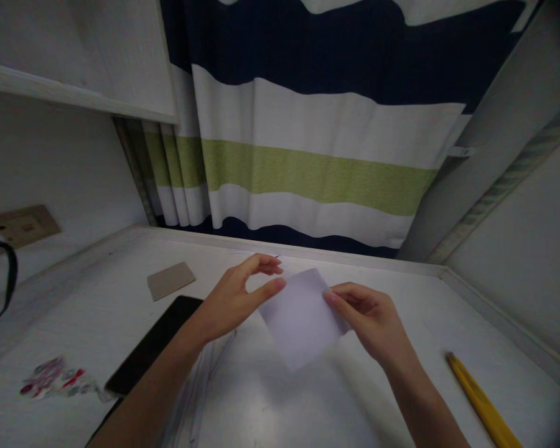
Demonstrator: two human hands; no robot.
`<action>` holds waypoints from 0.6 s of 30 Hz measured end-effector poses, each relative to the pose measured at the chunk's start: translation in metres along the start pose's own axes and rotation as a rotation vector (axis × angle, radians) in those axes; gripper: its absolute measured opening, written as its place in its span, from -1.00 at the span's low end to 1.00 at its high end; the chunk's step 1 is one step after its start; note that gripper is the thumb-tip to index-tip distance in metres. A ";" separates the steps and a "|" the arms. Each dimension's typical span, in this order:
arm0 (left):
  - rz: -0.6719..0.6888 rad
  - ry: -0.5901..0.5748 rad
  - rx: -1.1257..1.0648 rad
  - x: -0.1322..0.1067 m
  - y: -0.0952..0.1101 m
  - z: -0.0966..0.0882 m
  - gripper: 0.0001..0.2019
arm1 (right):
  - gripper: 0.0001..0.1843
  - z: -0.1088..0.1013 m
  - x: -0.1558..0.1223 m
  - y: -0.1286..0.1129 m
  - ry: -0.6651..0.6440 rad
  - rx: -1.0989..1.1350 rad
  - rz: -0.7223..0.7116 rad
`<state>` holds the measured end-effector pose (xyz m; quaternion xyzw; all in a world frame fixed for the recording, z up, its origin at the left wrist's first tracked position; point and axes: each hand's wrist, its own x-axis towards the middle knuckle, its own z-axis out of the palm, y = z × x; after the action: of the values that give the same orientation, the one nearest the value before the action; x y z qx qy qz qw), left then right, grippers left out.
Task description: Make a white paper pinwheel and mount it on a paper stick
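Note:
A small white sheet of paper (301, 323) is held up above the white desk, tilted with one corner pointing down. My right hand (366, 314) pinches its right edge between thumb and fingers. At the paper's upper left is my left hand (245, 289), with thumb and fingers apart; the thumb tip lies at the paper's edge, and whether it touches I cannot tell. Beneath my left forearm lies a dark, flat, tablet-like object (156, 342), partly covered by the arm.
A grey-brown card (170, 280) lies at the back left. Small red and clear items (58, 378) sit at the left. A yellow cutter-like tool (483, 401) rests at the right. Behind the desk (401, 292) hangs a striped curtain (317, 174); a wall socket (21, 228) and black cable (10, 274) are left.

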<state>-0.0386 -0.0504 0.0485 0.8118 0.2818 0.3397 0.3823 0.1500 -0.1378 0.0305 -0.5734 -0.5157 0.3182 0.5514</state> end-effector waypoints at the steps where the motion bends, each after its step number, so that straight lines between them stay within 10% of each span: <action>1: 0.027 0.017 0.054 -0.001 0.001 -0.001 -0.67 | -0.83 0.000 -0.001 -0.001 -0.042 -0.065 -0.005; 18: 0.293 -0.129 0.466 -0.010 0.014 0.022 -0.88 | -0.88 0.016 -0.012 -0.010 -0.156 -0.279 -0.135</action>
<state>-0.0247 -0.0749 0.0461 0.9298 0.2071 0.2653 0.1493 0.1298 -0.1457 0.0350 -0.5821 -0.6334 0.2491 0.4449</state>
